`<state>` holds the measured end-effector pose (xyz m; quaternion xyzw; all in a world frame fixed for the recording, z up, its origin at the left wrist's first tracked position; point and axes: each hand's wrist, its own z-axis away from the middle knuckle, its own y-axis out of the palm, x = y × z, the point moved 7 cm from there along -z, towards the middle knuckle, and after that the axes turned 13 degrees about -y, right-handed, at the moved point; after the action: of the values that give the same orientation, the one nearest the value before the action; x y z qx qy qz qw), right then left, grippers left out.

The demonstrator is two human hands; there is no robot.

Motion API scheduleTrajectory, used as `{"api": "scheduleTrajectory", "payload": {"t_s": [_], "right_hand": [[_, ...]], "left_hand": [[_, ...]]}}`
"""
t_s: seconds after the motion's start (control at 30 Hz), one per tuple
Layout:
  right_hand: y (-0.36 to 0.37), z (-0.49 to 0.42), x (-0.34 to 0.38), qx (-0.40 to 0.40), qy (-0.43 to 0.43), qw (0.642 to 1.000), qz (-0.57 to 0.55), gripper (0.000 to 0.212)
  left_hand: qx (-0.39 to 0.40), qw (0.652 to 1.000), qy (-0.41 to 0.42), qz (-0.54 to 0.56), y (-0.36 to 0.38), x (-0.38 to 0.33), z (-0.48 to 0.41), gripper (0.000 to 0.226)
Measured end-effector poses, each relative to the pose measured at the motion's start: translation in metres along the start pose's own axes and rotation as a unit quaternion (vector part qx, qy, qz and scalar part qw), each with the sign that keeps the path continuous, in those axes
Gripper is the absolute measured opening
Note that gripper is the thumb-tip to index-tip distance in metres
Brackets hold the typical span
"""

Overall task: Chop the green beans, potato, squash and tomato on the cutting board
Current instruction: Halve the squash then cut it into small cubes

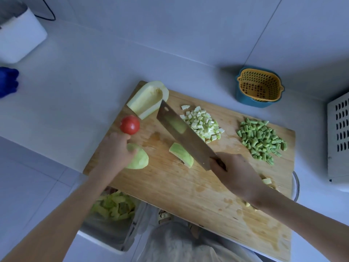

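Observation:
On the wooden cutting board (188, 193) my left hand (115, 150) grips a pale green squash piece (138, 158) near the board's left edge. My right hand (232, 171) holds the handle of a cleaver (185, 136), whose blade slants up over the board's middle. A smaller squash wedge (182, 155) lies just left of the blade. A hollowed squash half (148, 98) sits at the far left corner, with a red tomato (130, 125) beside it. Diced squash (203, 123) and chopped green beans (261, 138) lie in piles at the right.
A yellow strainer in a blue bowl (258, 87) stands behind the board. A white bin with green peelings (113, 207) is below the counter edge. A white vented appliance (338, 140) stands at the right, a white box (18, 38) at far left.

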<state>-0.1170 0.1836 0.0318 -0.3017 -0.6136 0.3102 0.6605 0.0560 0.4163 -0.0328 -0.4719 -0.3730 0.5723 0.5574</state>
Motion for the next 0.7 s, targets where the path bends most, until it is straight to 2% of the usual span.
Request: {"api": "scheduleTrajectory", "payload": {"t_s": [0.03, 0.07, 0.13, 0.17, 0.23, 0.33, 0.4, 0.53, 0.6, 0.7], "right_hand": [[-0.005, 0.000, -0.005, -0.013, 0.011, 1.000, 0.000, 0.037], [-0.009, 0.000, -0.010, -0.024, 0.021, 0.999, 0.000, 0.036], [-0.014, 0.002, -0.019, -0.040, 0.038, 0.998, -0.002, 0.038], [-0.017, 0.004, -0.022, -0.045, 0.046, 0.998, -0.003, 0.038], [-0.020, 0.009, -0.029, -0.047, 0.061, 0.997, -0.003, 0.038], [-0.018, 0.019, -0.038, -0.033, 0.086, 0.996, 0.006, 0.035], [-0.014, 0.024, -0.043, -0.018, 0.097, 0.995, 0.005, 0.034], [-0.005, 0.025, -0.043, 0.008, 0.097, 0.995, 0.011, 0.032], [-0.001, 0.025, -0.040, 0.025, 0.091, 0.996, 0.008, 0.031], [0.005, 0.022, -0.033, 0.039, 0.076, 0.996, 0.013, 0.033]], "left_hand": [[-0.046, 0.996, 0.072, -0.022, -0.003, -0.023, 0.009, 0.049], [-0.054, 0.987, 0.150, -0.022, -0.001, -0.049, 0.021, 0.052], [-0.007, 0.957, 0.290, -0.014, 0.012, -0.094, 0.045, 0.058], [0.017, 0.941, 0.336, -0.027, 0.020, -0.111, 0.053, 0.058], [0.055, 0.924, 0.376, -0.042, 0.031, -0.129, 0.056, 0.053], [0.100, 0.930, 0.350, 0.055, 0.035, -0.125, 0.052, 0.036], [0.076, 0.935, 0.330, 0.105, 0.032, -0.114, 0.052, 0.023], [0.016, 0.953, 0.264, 0.147, 0.032, -0.095, 0.055, 0.017], [-0.006, 0.960, 0.222, 0.168, 0.032, -0.090, 0.058, 0.022], [-0.012, 0.979, 0.114, 0.169, 0.042, -0.079, 0.059, 0.046]]}}
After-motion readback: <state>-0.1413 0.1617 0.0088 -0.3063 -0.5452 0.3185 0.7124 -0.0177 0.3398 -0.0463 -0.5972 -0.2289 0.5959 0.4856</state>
